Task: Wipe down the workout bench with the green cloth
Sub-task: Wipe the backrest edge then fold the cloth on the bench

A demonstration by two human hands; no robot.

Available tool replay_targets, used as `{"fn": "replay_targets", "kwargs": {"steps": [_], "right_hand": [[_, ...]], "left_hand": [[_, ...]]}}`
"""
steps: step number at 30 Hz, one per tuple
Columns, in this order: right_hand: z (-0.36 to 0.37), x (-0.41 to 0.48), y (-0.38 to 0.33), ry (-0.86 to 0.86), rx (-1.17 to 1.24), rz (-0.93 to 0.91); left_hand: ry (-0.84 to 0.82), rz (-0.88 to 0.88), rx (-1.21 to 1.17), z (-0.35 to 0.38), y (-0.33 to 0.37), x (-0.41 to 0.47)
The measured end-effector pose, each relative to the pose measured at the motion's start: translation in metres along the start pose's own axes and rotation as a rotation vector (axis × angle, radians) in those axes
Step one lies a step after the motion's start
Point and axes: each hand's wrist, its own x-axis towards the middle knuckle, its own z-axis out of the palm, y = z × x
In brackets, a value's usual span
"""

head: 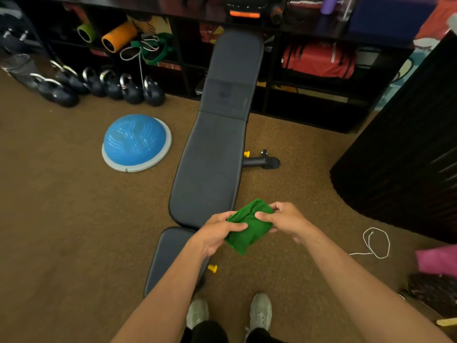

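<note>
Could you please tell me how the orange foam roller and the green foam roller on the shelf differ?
The orange foam roller looks larger and thicker; the green foam roller looks smaller and slimmer. The orange one sits right of the green one. Both lie on their sides in the same shelf compartment, hollow ends facing the camera.

The room around me is dim and warm-toned, the brown carpet (74,219) evenly lit with only soft, faint shadows. The shelving (309,100) at the far wall sinks into near-black, its contents murky. A dull sheen lies along the bench pad (212,157). The wide lens bends straight lines at the edges, and the corners smear. My forearms look stretched, slightly soft.
</note>
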Motion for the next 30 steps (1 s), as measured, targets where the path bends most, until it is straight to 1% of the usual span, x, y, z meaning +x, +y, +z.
{"fn": "replay_targets", "kwargs": {"steps": [5, 7, 13, 17, 21, 23, 25, 28, 30], "right_hand": [[0.052, -0.008, -0.007, -0.061, -0.035, 0.018], [0.085, -0.010, -0.011, -0.072, -0.060, 0.020], [0.169, -0.025, -0.029, -0.040, -0.016, 0.006], [0.210, -0.027, -0.036, -0.023, -0.006, 0.004], [0.217, -0.031, -0.039, -0.015, 0.015, 0.010], [0.212, -0.031, -0.043, -0.027, 0.014, 0.008], [0.205, -0.029, -0.049, -0.049, 0.011, -0.001], [0.188, -0.022, -0.067, -0.099, -0.018, -0.010], [0.181, -0.016, -0.081, -0.107, -0.026, -0.030]], "left_hand": [[0.066, -0.025, -0.054, -0.055, -0.015, -0.026], [0.097, -0.038, -0.067, -0.086, -0.021, -0.041], [0.148, -0.050, -0.059, -0.161, -0.026, -0.079], [0.150, -0.009, -0.065, -0.198, -0.018, -0.100], [0.071, 0.002, -0.027, -0.216, -0.013, -0.106], [0.062, 0.006, -0.034, -0.218, -0.009, -0.102], [0.074, 0.025, -0.051, -0.215, -0.002, -0.100], [0.147, 0.049, -0.128, -0.208, 0.014, -0.098], [0.166, 0.062, -0.152, -0.206, 0.025, -0.095]]}}
